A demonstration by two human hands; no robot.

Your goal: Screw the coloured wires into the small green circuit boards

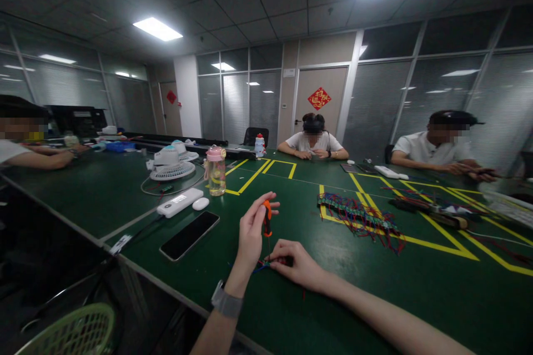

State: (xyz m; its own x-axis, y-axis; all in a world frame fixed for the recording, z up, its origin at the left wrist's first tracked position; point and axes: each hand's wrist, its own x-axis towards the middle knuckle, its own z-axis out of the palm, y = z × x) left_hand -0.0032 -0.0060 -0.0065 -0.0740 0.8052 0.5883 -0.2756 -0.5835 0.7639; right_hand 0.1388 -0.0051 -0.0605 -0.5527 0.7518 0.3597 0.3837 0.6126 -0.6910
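Note:
My left hand, with a watch on its wrist, is closed around the orange and black handle of a screwdriver. The screwdriver stands upright, its thin shaft pointing down to a small green circuit board with blue and red wires. Low over the table, my right hand pinches the board at its right side, fingertips beside the screwdriver's tip. Its fingers hide part of the board and wires.
A row of wired circuit boards lies right of centre. At left are a phone, a power strip, a drinking bottle and a white fan. Several people sit round the green table. A green basket stands below its edge.

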